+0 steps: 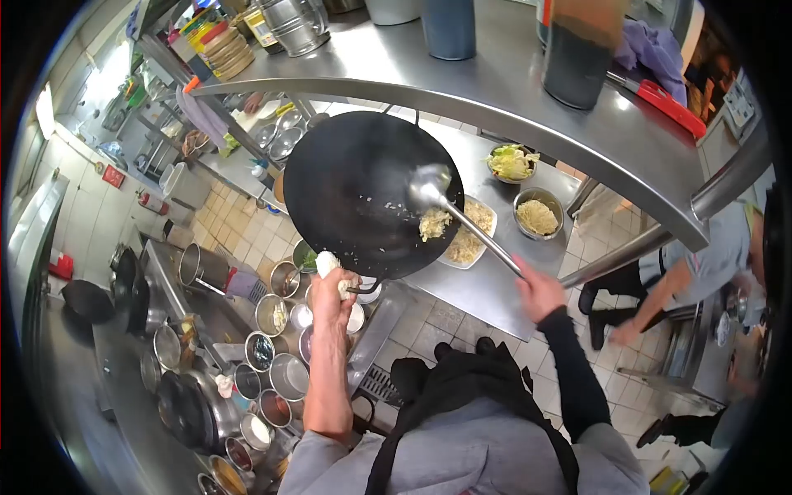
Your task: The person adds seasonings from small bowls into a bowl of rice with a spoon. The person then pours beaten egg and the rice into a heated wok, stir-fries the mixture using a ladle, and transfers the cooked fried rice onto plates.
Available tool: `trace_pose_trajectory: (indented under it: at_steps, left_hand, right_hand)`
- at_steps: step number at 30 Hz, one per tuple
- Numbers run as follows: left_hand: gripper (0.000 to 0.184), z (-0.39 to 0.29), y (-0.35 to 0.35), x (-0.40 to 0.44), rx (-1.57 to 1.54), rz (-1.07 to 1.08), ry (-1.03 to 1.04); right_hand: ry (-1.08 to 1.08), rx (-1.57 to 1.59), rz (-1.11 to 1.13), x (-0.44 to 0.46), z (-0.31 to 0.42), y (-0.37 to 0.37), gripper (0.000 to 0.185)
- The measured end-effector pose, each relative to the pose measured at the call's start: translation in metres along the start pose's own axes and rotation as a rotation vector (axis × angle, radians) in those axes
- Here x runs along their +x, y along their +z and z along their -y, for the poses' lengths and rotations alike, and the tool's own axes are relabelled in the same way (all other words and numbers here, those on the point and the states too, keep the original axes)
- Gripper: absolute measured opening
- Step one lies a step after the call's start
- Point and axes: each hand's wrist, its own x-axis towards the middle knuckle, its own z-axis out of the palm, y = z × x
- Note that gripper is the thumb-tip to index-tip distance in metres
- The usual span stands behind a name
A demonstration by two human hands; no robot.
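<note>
My left hand (pixel 334 293) is closed round the handle of a large black wok (pixel 355 181), with a white cloth (pixel 327 263) in the grip. The wok is tilted over a steel counter, its lower right rim above a white dish (pixel 487 239) of pale fried food. In my right hand (pixel 540 290) is the long handle of a steel ladle (pixel 429 188), its bowl inside the wok. A clump of rice-like food (pixel 434 223) sits near the rim below the ladle. Small bits of food stick to the wok's inner surface.
On the counter (pixel 495 301) stand a bowl of lettuce (pixel 512 163) and a bowl of noodle-like food (pixel 538 213). A steel shelf (pixel 396 66) crosses above the wok. Several metal pots (pixel 289 376) crowd the lower left. Co-workers (pixel 701 272) stand at the right.
</note>
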Motion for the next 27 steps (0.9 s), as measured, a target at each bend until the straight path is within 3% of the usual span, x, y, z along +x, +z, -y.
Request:
trace_pose_trajectory:
  at_steps: [3,6,8,9,12,13,17,21,25,26,27]
  left_hand:
    - [0.008,0.012,0.012,-0.001,-0.012,-0.011,0.021]
    - [0.018,0.014,0.02,0.002,-0.024,0.027,0.029]
    - [0.019,0.011,0.024,0.007,-0.042,0.036,0.035]
    - [0.019,0.009,0.025,0.008,-0.039,0.029,0.047]
    - [0.019,0.005,0.025,0.002,0.003,0.008,0.056]
    - [0.02,0.005,0.026,0.0,0.009,0.003,0.064]
    - [0.021,0.003,0.028,-0.005,0.047,0.009,0.105]
    - [0.023,0.005,0.032,-0.01,0.051,0.001,0.097]
    - [0.022,0.001,0.041,0.002,0.041,-0.008,0.071]
    - [0.022,0.003,0.04,0.007,0.038,-0.007,0.063]
    - [0.01,0.006,0.044,0.012,-0.007,-0.055,0.13]
  right_hand:
    - [0.102,0.236,-0.009,0.03,0.027,0.062,0.056]
    - [0.013,0.387,-0.064,0.006,0.025,0.074,0.057]
    - [0.052,0.381,0.052,-0.034,0.004,0.047,0.057]
    - [-0.036,0.322,0.019,-0.051,-0.02,0.04,0.059]
    - [0.106,0.118,0.164,-0.046,0.009,0.001,0.059]
    - [0.065,0.21,0.056,-0.042,0.01,0.023,0.06]
    - [0.112,0.264,0.101,-0.011,0.03,0.023,0.06]
    - [0.112,0.346,-0.129,0.02,0.045,0.061,0.058]
    - [0.159,0.317,0.046,-0.021,0.008,0.081,0.06]
    - [0.051,0.275,-0.033,-0.041,-0.009,0.073,0.061]
    - [0.1,0.156,0.048,-0.058,-0.018,0.051,0.064]
